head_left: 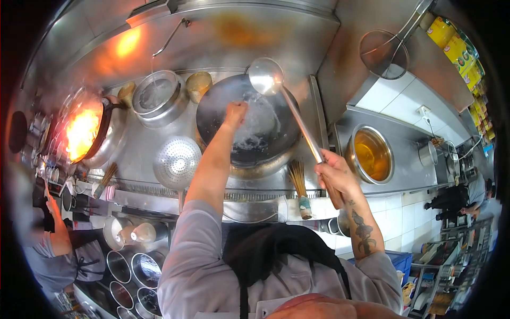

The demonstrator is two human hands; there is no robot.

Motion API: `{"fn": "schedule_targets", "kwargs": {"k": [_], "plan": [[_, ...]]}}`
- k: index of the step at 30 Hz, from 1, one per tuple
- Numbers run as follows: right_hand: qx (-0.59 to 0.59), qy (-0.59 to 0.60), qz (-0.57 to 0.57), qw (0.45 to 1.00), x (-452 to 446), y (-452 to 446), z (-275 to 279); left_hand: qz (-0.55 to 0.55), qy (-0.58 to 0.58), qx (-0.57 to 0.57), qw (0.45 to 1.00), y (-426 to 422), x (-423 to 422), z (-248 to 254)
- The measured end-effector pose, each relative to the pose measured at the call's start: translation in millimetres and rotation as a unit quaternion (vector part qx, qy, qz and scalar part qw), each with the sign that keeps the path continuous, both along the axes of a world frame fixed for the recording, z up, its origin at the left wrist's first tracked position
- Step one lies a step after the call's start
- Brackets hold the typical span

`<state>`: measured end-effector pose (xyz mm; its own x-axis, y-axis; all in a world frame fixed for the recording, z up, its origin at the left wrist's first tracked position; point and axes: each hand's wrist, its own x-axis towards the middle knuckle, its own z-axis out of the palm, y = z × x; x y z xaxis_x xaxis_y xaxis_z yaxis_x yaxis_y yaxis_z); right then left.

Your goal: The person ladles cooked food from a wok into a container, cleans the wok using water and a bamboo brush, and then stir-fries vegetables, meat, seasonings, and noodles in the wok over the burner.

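Note:
My right hand [338, 173] is wrapped round the wooden end of a long-handled ladle [265, 77]. The ladle's shiny bowl is raised over the far right rim of a large dark wok [218, 125]. Over the middle of the wok is my left hand [236, 114], its fingers closed; whatever they may hold is hidden. Beneath it, steaming, bubbly liquid [257, 127] covers the wok's bottom. A perforated skimmer [177, 162] lies left of the wok, beside my left forearm. Near my right hand, a bamboo wok brush [299, 189] rests at the stove's front edge.
Tall flames rise from another wok [85, 133] at the left, near a co-worker [56, 234]. A water pot [156, 95] stands under a tap [170, 37]. At right are a bowl of yellow liquid [372, 154] and a hanging strainer [384, 53].

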<state>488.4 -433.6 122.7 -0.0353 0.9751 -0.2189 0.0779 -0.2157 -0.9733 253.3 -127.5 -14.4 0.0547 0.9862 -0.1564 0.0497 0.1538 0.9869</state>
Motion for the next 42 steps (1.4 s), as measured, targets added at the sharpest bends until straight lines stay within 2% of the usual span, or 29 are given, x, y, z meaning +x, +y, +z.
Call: {"fn": "schedule_targets", "kwargs": {"k": [3,4,6,7,8,9,12,13,14,16,18,20,22,24,25,26,28,29,32,33,35,36,37,39,40,42], "plan": [[0.014,-0.057,-0.014,0.998,-6,12,-37,0.0,0.031,0.027,0.999,2,1,-21],[0.018,-0.076,-0.018,0.997,-10,18,-51,0.014,-0.022,0.001,1.0,-9,5,-18],[0.007,-0.029,-0.034,0.999,-21,30,-79,0.043,-0.128,-0.051,0.99,-38,19,-17],[0.0,-0.005,-0.042,0.999,-29,36,-97,0.014,-0.165,-0.104,0.981,-49,25,-20],[0.048,0.028,-0.018,0.998,-38,43,-122,-0.014,-0.2,-0.157,0.967,-59,31,-24],[0.055,0.052,0.006,0.997,-53,42,-119,-0.041,-0.235,-0.211,0.948,-67,35,-29],[0.011,0.105,0.061,0.993,-95,25,-80,-0.155,-0.353,-0.216,0.897,-83,36,-56],[-0.003,0.115,0.068,0.991,-103,22,-75,-0.1,-0.314,-0.192,0.924,-107,31,-29],[-0.016,0.127,0.076,0.989,-107,19,-74,-0.116,-0.316,-0.223,0.915,-104,23,-36],[0.072,-0.014,0.133,0.988,-85,15,-97,-0.146,-0.319,-0.284,0.892,-95,-7,-56],[0.197,-0.194,0.153,0.949,-54,8,-134,-0.135,-0.303,-0.284,0.899,-115,-29,-26],[0.165,-0.462,0.14,0.86,-16,1,-180,-0.143,-0.261,-0.306,0.904,-120,-53,-15],[-0.018,-0.58,0.115,0.806,10,-12,-208,-0.239,-0.208,-0.321,0.892,-126,-84,1],[-0.054,-0.565,0.128,0.814,36,-14,-261,-0.208,-0.127,-0.284,0.927,-143,-98,24],[-0.069,-0.558,0.132,0.816,46,-15,-278,-0.211,-0.126,-0.287,0.926,-145,-109,26],[-0.07,-0.539,0.118,0.831,51,-19,-283,-0.214,-0.126,-0.288,0.925,-149,-119,30],[-0.066,-0.502,0.09,0.858,53,-19,-289,-0.21,-0.028,-0.262,0.942,-170,-125,66],[-0.101,-0.475,0.085,0.87,55,-18,-280,-0.199,0.004,-0.247,0.948,-185,-127,87],[-0.152,-0.329,-0.019,0.932,83,-6,-271,-0.195,0.084,-0.243,0.946,-206,-142,123],[-0.161,-0.241,-0.015,0.957,101,1,-275,-0.198,0.108,-0.249,0.942,-207,-151,129],[0.051,-0.192,-0.068,0.978,104,-15,-243,-0.226,0.195,-0.239,0.924,-206,-165,138],[0.157,-0.165,-0.093,0.969,103,-23,-224,-0.239,0.236,-0.232,0.913,-204,-171,141],[0.105,-0.074,-0.122,0.984,99,-29,-214,-0.25,0.302,-0.209,0.896,-202,-176,143],[-0.001,0.108,-0.168,0.98,84,-42,-203,-0.271,0.441,-0.115,0.848,-201,-178,148],[-0.009,0.132,-0.176,0.976,77,-46,-217,-0.274,0.506,-0.068,0.815,-200,-181,152],[-0.174,0.148,-0.166,0.959,87,-50,-275,-0.262,0.593,0.055,0.759,-195,-190,140]]}}
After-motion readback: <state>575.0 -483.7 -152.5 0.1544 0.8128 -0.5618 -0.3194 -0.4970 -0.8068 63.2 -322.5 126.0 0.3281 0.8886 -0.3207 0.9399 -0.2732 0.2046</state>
